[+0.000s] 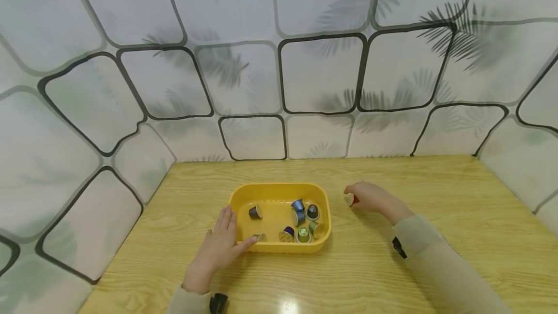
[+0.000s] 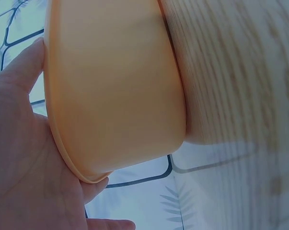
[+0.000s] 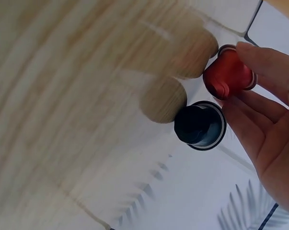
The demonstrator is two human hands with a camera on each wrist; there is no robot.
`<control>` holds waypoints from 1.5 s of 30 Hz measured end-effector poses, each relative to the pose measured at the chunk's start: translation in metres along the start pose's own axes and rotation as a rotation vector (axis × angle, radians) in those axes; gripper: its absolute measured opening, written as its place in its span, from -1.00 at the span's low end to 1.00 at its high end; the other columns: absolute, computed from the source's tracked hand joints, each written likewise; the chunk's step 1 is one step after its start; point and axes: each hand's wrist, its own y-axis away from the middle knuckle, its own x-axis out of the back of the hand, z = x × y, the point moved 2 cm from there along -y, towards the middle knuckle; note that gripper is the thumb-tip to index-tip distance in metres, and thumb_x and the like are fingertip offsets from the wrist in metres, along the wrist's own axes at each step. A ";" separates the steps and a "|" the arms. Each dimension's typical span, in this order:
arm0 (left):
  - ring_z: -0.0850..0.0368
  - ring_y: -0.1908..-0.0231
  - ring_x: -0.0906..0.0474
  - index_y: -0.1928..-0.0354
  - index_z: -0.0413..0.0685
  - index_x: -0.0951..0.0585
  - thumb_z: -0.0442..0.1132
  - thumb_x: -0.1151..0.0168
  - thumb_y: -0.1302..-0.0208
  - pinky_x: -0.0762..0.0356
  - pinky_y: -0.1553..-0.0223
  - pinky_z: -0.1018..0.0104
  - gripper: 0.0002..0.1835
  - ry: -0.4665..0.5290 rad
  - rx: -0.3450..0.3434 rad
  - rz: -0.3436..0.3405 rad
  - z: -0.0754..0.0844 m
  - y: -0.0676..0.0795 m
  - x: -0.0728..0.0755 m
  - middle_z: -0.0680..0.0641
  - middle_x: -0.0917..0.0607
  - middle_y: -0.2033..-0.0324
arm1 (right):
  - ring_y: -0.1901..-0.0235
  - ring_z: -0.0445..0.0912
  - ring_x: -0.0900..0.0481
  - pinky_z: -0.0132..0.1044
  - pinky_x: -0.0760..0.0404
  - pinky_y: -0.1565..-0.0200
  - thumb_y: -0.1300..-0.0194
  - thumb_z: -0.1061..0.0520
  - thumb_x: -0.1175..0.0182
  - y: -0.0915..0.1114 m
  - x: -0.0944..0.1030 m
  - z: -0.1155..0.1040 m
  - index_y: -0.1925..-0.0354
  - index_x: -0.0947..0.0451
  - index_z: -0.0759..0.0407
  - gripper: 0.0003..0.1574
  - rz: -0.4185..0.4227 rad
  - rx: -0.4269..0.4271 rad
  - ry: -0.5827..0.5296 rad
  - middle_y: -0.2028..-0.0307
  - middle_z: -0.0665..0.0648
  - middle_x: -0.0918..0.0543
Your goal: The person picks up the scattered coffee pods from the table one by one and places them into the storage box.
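Coffee capsules lie in a yellow tray (image 1: 279, 247) on the table. My left hand (image 1: 220, 243) rests against the tray's left end, fingers straight along the rim and thumb over the near corner. In the left wrist view, the tray's rim lies against the palm of my left hand (image 2: 27, 143). To the right of the tray, my right hand (image 1: 375, 200) pinches a red capsule (image 3: 229, 73) between thumb and fingers, low over the table. A dark capsule (image 3: 194, 125) is right at the fingertips in the right wrist view; the hand hides it in the head view.
Inside the tray are a black capsule (image 1: 255, 212) at left, and blue (image 1: 298, 204), dark grey (image 1: 312, 211), purple (image 1: 287, 233) and green (image 1: 303, 234) ones at right. The wooden table (image 1: 348, 275) meets patterned walls (image 1: 318, 76) at the back and sides.
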 end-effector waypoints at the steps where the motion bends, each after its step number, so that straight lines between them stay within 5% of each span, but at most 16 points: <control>1: -0.13 -0.30 0.28 -0.29 -0.42 0.02 0.40 0.22 -0.12 0.04 -0.07 -0.29 0.03 0.001 0.001 0.000 0.000 0.000 0.000 -0.30 0.16 -0.31 | 0.36 -0.03 -0.51 -0.17 -0.48 0.32 0.01 0.30 -0.26 0.000 -0.001 0.000 0.12 -0.49 0.34 -0.60 -0.007 0.005 -0.002 0.32 0.16 -0.58; 11: -0.12 -0.30 0.28 -0.29 -0.42 0.02 0.37 0.18 -0.14 0.04 -0.07 -0.29 0.01 0.000 0.001 0.006 0.000 -0.001 -0.001 -0.30 0.16 -0.31 | 0.31 0.02 -0.54 -0.15 -0.50 0.29 0.02 0.33 -0.24 0.002 -0.003 -0.002 0.14 -0.51 0.35 -0.62 -0.029 0.017 0.009 0.29 0.19 -0.59; 21: -0.14 -0.29 0.28 -0.28 -0.43 0.02 0.33 0.15 -0.16 0.05 -0.06 -0.30 -0.01 -0.001 0.003 0.000 -0.001 0.002 -0.003 -0.30 0.18 -0.30 | 0.58 -0.14 -0.35 -0.28 -0.37 0.49 0.02 0.37 -0.17 0.004 -0.007 -0.009 0.51 -0.47 0.20 -0.89 -0.008 0.099 0.012 0.60 0.01 -0.45; 23: -0.14 -0.29 0.28 -0.28 -0.42 0.02 0.34 0.16 -0.16 0.04 -0.06 -0.30 -0.01 -0.002 0.002 0.000 -0.001 0.002 -0.004 -0.30 0.18 -0.30 | 0.53 -0.11 -0.43 -0.25 -0.43 0.43 0.00 0.33 -0.18 0.005 -0.006 -0.011 0.43 -0.52 0.26 -0.93 0.000 0.084 0.027 0.53 0.05 -0.52; 28: -0.15 -0.29 0.29 -0.28 -0.43 0.02 0.33 0.16 -0.16 0.05 -0.05 -0.31 -0.02 -0.009 -0.004 0.003 0.000 0.000 -0.003 -0.30 0.19 -0.30 | 0.39 -0.06 -0.51 -0.19 -0.49 0.31 -0.03 0.27 -0.21 0.007 0.005 -0.018 0.10 -0.50 0.42 -0.59 0.056 0.051 0.031 0.30 0.20 -0.60; 33: -0.12 -0.30 0.32 -0.29 -0.40 0.04 0.33 0.15 -0.16 0.07 -0.06 -0.31 -0.02 0.003 0.005 -0.001 -0.002 0.000 -0.003 -0.27 0.23 -0.31 | 0.52 -0.18 -0.36 -0.28 -0.38 0.42 -0.07 0.24 -0.23 0.009 0.017 -0.028 0.05 -0.47 0.43 -0.55 0.114 0.070 -0.001 0.42 0.08 -0.55; 39: -0.12 -0.30 0.32 -0.29 -0.40 0.05 0.34 0.16 -0.15 0.07 -0.06 -0.31 -0.01 0.006 0.005 -0.005 -0.001 0.000 -0.002 -0.27 0.23 -0.31 | 0.36 -0.10 -0.51 -0.21 -0.49 0.31 -0.07 0.19 -0.26 0.012 0.028 -0.041 0.00 -0.45 0.39 -0.48 0.143 0.084 -0.007 0.21 0.20 -0.58; 45: -0.12 -0.30 0.32 -0.29 -0.40 0.04 0.34 0.16 -0.15 0.06 -0.06 -0.31 -0.01 0.007 0.006 -0.004 -0.002 0.000 -0.002 -0.28 0.21 -0.31 | 0.46 -0.23 -0.46 -0.31 -0.47 0.38 -0.08 0.18 -0.25 0.010 0.039 -0.061 0.00 -0.45 0.35 -0.49 0.159 0.119 0.005 0.26 0.13 -0.58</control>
